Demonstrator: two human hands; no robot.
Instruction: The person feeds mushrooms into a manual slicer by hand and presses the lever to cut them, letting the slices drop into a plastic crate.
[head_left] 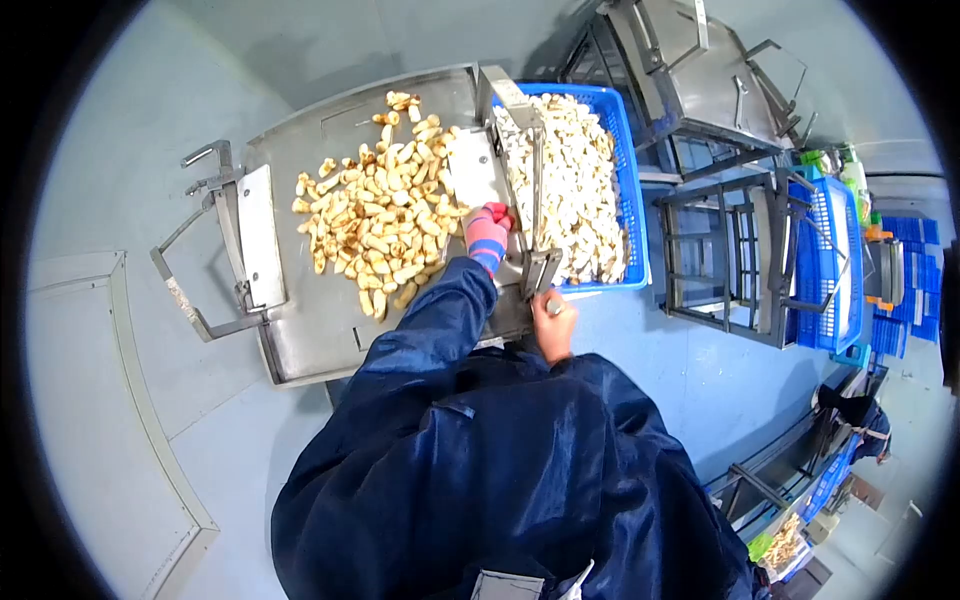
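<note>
My left hand (488,232), in a pink and blue striped glove, is closed on the white board (478,170) beside the hinged metal cutter (540,180). Whatever its fingers hold is hidden. Bare and closed, my right hand (553,322) grips the cutter's handle (553,307) at the table's near right corner. To the left of my gloved hand lies a heap of stubby, pale brown mushrooms (385,200) on the steel table (290,350). Across the cutter, a blue basket (637,225) is filled with white cut mushroom pieces (575,190).
Another hinged cutter (240,240) is fixed at the table's left end. Metal stands (725,250) and stacked blue baskets (835,260) are on the right. A co-worker (865,420) in dark clothing is at the far lower right. A pale door (95,400) is at left.
</note>
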